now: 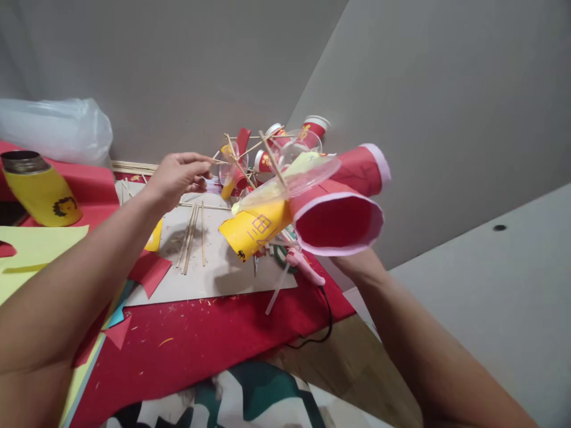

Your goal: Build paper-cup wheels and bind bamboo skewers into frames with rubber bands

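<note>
My left hand [185, 175] is pinched at the end of a thin wooden stick [220, 161] on the far side of a craft model. The model joins a red paper tube with a pink rim [339, 224], a yellow paper tube [256, 229] with purple marks, clear plastic discs [312, 177] and sticks. Red paper cups [313, 132] show at its back. My right hand [359, 264] is under the red tube, holding the model above the table; its fingers are hidden behind the tube.
Loose wooden sticks [191, 241] lie on a pale board [214, 279]. A pink glue gun [306, 267] with a black cord rests at the board's right edge. A yellow bottle [40, 190], coloured paper scraps [149, 273] and a clear plastic bag [57, 131] are at left. Grey walls stand close behind.
</note>
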Available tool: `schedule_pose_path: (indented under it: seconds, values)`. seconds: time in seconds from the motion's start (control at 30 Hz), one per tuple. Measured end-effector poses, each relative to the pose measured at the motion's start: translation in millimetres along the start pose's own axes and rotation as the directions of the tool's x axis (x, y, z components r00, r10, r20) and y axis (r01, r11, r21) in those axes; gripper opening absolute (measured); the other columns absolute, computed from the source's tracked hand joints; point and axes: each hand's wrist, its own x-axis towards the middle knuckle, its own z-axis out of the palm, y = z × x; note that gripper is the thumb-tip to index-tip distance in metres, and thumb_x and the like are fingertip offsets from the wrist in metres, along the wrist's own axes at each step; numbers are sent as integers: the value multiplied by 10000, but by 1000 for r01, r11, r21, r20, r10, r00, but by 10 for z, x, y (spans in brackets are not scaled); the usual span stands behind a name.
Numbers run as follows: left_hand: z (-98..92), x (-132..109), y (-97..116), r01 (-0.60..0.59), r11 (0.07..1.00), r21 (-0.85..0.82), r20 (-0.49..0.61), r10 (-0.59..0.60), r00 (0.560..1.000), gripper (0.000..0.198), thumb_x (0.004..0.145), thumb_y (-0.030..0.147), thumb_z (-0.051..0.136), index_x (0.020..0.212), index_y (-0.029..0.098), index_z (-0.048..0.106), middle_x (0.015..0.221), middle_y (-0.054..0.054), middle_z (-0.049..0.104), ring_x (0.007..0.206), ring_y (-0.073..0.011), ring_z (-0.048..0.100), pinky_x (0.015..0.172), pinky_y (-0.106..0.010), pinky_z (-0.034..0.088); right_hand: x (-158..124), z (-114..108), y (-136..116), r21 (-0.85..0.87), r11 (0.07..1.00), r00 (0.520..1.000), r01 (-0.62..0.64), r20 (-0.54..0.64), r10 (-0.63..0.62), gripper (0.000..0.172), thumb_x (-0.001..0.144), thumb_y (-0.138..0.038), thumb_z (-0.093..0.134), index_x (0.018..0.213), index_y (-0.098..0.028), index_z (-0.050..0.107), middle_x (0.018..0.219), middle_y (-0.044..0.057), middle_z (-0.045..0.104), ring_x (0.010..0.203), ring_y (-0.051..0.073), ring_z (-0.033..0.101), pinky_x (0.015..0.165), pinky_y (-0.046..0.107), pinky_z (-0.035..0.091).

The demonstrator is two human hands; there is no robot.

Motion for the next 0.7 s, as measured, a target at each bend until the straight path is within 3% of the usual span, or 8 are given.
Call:
schedule_pose_path:
  seconds: [0.1,0.2,0.27,0.33,0.4,0.57,0.7]
  values:
    - [28,-130,262,5,996,-89,130,6,992,140,799,193,738,920,126,760,703,-20,645,528,-73,563,585,-231,522,76,35,-210,95,996,992,0,129,-12,241,757,-390,723,607,-216,647,616,37,680,601,180,610,582,292,524]
    - [14,-183,344,18,990,-138,196,10,981,143,837,225,727,935,125,754,720,-13,638,502,-54,545,563,-216,524,154,66,-278,115,993,994,-3,108,-9,226,746,-441,783,803,-226,742,849,47,763,774,199,668,722,307,557]
    - [-14,-190,352,35,986,-162,230,3,973,140,841,214,703,935,120,747,716,-6,628,499,-50,546,553,-209,526,202,73,-264,132,990,987,-46,161,25,296,771,-497,787,902,-231,781,983,55,775,901,208,681,824,312,549]
    - [-42,-195,360,44,984,-175,251,1,968,150,837,200,676,942,116,745,722,-4,626,509,-53,560,553,-207,533,256,78,-231,168,980,967,-102,249,58,348,780,-556,785,877,-223,804,941,57,768,863,191,662,793,294,532]
    - [-60,-206,380,45,984,-174,264,2,965,169,834,183,655,959,115,746,737,-7,634,526,-58,578,564,-210,541,324,93,-199,204,971,953,-126,296,61,398,777,-606,783,836,-213,814,801,44,727,715,147,587,670,264,485]
    - [-87,-181,389,19,994,-109,143,-4,990,118,862,168,666,941,130,745,727,-16,630,609,-105,652,619,-244,552,515,209,-195,299,949,953,-103,304,7,515,733,-692,785,847,-191,811,595,-9,558,570,97,418,538,244,352]
    - [-168,-57,283,-56,994,-98,23,59,998,74,868,209,704,845,143,729,724,-15,641,627,-113,664,603,-234,534,594,331,-311,338,940,976,-55,216,-21,438,697,-574,845,886,-183,781,686,14,637,607,114,491,561,259,392]
